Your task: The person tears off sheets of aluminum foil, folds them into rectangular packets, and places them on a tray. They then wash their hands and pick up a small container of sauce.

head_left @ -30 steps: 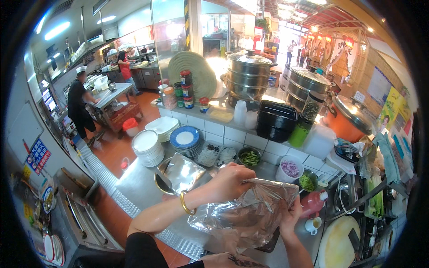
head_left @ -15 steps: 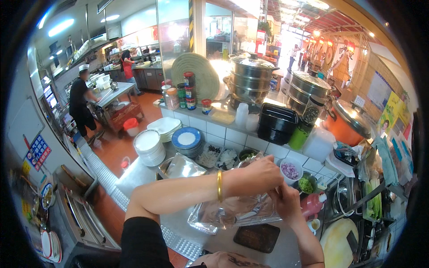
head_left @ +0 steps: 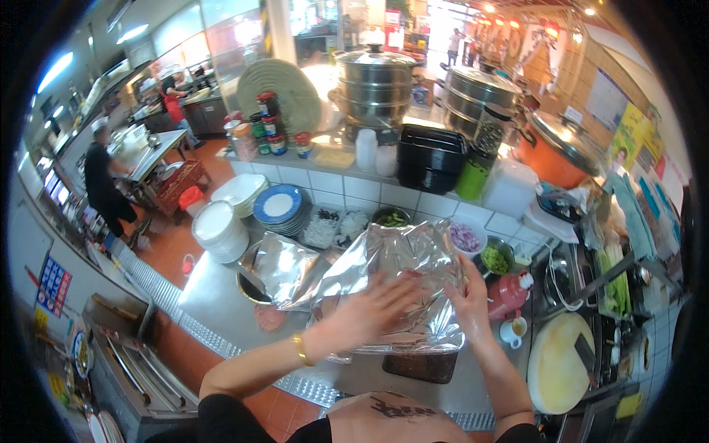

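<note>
A long silver steel worktop runs beneath both hands. From where I stand, both forearms rise from below: the left one slants up and rightward from a bent elbow in a black sleeve, the right one leans up and leftward, its sleeve cut off by the lower edge.

Between the hands lies a large, crumpled, shiny silver foil sheet; I can't make out what is under it. The round, pale-yellow cutting board sits right of the right hand.

The left hand is flat and palm-down on the foil, fingers stretched and spread, holding nothing; its fingertips blur. The right hand lies against the foil's right edge, half-curled, thumb toward the middle; I cannot tell whether it grips.

Nearer the body than the hands, a dark rectangular shallow tray pokes out, its far side hidden by foil. Just right of the right hand stands a red plastic squeeze bottle with a white cap, and below that a small white handled cup. Left of the left hand is a pinkish lump, too unclear to name. A gold-coloured round bangle circles the left wrist.
</note>
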`<state>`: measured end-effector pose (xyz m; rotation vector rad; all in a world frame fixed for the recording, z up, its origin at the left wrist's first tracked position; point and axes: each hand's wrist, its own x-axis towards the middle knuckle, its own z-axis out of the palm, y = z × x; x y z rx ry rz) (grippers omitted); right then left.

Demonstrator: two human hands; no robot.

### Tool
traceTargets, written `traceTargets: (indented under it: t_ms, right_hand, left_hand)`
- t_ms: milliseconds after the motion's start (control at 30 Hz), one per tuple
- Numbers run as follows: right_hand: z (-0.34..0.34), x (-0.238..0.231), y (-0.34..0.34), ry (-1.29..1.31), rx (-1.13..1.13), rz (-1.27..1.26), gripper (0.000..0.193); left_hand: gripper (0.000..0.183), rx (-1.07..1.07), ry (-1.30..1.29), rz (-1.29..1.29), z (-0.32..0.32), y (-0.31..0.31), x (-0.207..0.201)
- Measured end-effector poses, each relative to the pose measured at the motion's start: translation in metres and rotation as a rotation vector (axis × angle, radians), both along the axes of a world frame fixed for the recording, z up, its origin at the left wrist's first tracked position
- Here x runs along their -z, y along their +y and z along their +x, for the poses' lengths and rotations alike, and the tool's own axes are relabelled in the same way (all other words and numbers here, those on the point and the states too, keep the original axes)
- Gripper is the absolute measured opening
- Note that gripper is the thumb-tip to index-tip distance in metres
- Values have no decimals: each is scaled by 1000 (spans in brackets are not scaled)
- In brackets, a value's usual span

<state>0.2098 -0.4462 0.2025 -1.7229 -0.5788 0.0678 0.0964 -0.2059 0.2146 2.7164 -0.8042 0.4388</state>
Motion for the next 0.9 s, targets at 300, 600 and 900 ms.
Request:
traceTargets:
  t_ms: [300,600,900]
  right_hand:
    - [6,-6,-36,116,87,157,65]
    - [-33,3,2,201,-50,24,55]
    - [-57,-18,-14,-9,-67,-145,44]
  left_hand:
    - [53,-727,115,-48,-49,150,22]
    - [66,91,-197,-285,19,-6,-28]
    - [54,229,667,-670,35,-4,-24]
